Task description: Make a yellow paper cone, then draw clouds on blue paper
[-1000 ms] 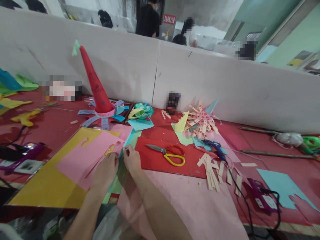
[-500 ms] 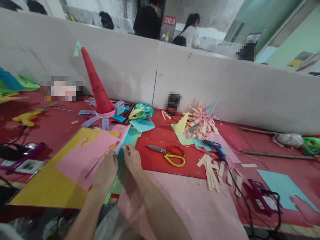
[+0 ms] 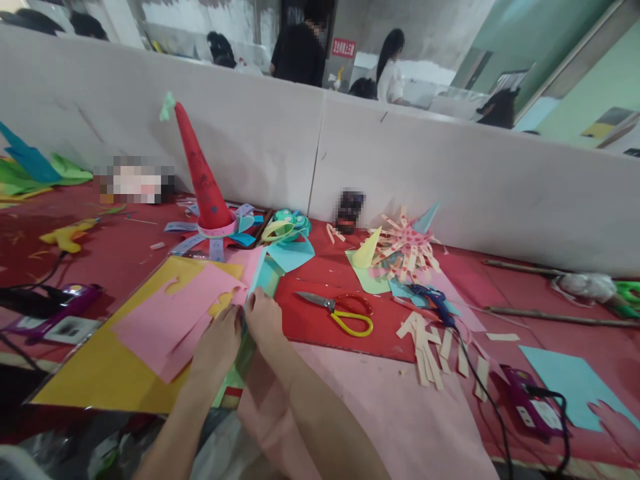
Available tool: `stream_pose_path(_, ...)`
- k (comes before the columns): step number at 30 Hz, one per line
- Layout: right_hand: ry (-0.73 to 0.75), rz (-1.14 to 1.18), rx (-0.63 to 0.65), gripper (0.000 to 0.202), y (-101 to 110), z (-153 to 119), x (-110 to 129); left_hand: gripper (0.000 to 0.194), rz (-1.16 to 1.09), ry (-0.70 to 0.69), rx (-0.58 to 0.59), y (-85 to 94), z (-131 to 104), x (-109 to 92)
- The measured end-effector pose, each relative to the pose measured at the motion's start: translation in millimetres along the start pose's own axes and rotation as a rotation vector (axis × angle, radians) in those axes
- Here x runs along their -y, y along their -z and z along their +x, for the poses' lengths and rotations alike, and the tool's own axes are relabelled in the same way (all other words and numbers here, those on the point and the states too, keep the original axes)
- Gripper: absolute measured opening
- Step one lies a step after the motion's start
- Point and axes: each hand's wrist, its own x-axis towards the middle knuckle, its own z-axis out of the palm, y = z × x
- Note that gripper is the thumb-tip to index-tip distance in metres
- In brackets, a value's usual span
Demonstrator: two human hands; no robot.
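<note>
My left hand (image 3: 220, 339) is closed in a pinch at the right edge of a cut pink sheet (image 3: 160, 320). Close against it, my right hand (image 3: 264, 319) is also closed, fingers curled, over blue and green paper (image 3: 270, 277). What lies between the fingertips is hidden. Under the pink sheet is a yellow sheet (image 3: 110, 370), and yellow shows through a cut-out near my left fingers. Just right of my right hand, scissors (image 3: 340, 312) with red and yellow handles lie on a red board (image 3: 300, 327). A large pink sheet (image 3: 370, 407) spreads beneath my right forearm.
A red cone hat (image 3: 203, 180) with paper strips stands behind the sheets. To the right are a blue glue gun (image 3: 435, 301), pale paper strips (image 3: 425, 353) and a purple corded box (image 3: 533, 403). A yellow glue gun (image 3: 70, 235) lies left. A white partition (image 3: 260, 147) closes the back.
My two hands have come closer together, with the fingertips now meeting. The camera view has shifted slightly, so everything sits a little further right and lower.
</note>
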Motion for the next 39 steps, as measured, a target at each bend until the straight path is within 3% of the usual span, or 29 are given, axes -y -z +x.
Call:
stream_pose_path(3, 0.095, -0.061, -0.049, 0.019, 12, -7, -3, 0.037, 0.017, 0.045, 0.055, 1.3, 0, -2)
stream_pose_path(7, 0.101, -0.091, -0.142, 0.019, 47, -13, -24, 0.034, 0.081, 0.054, 0.074, 5.9, 0, -7)
stream_pose_path(10, 0.090, -0.055, -0.201, 0.024, 83, -13, -58, 0.031, 0.100, 0.038, 0.053, 7.2, 3, -11)
stream_pose_path(13, 0.118, 0.120, -0.324, 0.026, 119, -9, -103, 0.031, 0.088, 0.004, 0.015, 7.9, 10, -20)
stream_pose_path(18, 0.105, 0.330, -0.588, 0.031, 160, -2, -172, 0.031, -0.067, -0.171, -0.019, 11.7, 29, -53)
stream_pose_path(21, 0.060, 0.370, -0.661, 0.031, 164, 0, -200, 0.036, -0.239, -0.161, -0.047, 8.5, 48, -77)
stream_pose_path(25, -0.009, 0.468, -0.706, 0.032, 153, 2, -223, 0.039, -0.470, -0.172, -0.092, -11.0, 86, -95)
stream_pose_path(28, -0.039, 0.497, -0.681, 0.031, 148, 1, -229, 0.038, -0.643, -0.192, -0.081, -31.2, 108, -95)
stream_pose_path(32, -0.096, 0.515, -0.683, 0.030, 149, -2, -226, 0.035, -0.829, -0.124, -0.061, -50.6, 117, -87)
stream_pose_path(35, -0.105, 0.582, -0.650, 0.030, 149, -3, -222, 0.034, -0.948, -0.075, -0.117, -55.1, 117, -82)
stream_pose_path(39, -0.114, 0.607, -0.624, 0.031, 149, -5, -217, 0.033, -1.043, 0.021, -0.077, -55.5, 120, -82)
